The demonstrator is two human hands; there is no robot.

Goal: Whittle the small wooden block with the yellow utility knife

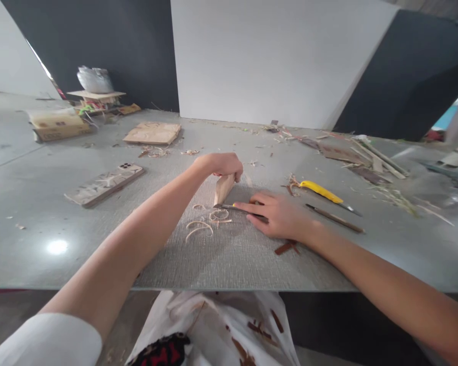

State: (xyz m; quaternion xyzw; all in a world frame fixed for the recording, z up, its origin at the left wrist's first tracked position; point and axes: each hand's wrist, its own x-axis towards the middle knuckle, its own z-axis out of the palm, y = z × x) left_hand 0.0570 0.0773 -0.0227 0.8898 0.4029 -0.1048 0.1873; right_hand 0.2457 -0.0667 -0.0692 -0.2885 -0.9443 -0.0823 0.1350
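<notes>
In the middle of the table, my left hand (226,163) is closed on the far end of a pale wooden piece (223,189), which slants toward me. My right hand (273,213) rests low over the table, closed around a dark, thin-bladed knife (229,207). The blade points left and meets the near end of the wood. My fingers hide most of the knife's handle. Curled wood shavings (202,227) lie just in front of the blade. Brown strips (286,247) are beneath my right wrist.
To the right lie a yellow-handled cutter (320,191) and a slim wooden-handled tool (336,218). A phone-shaped carved block (105,185) is at the left, a wooden board (152,133) behind it. Wood strips (381,157) are heaped at far right, a package (61,124) at far left.
</notes>
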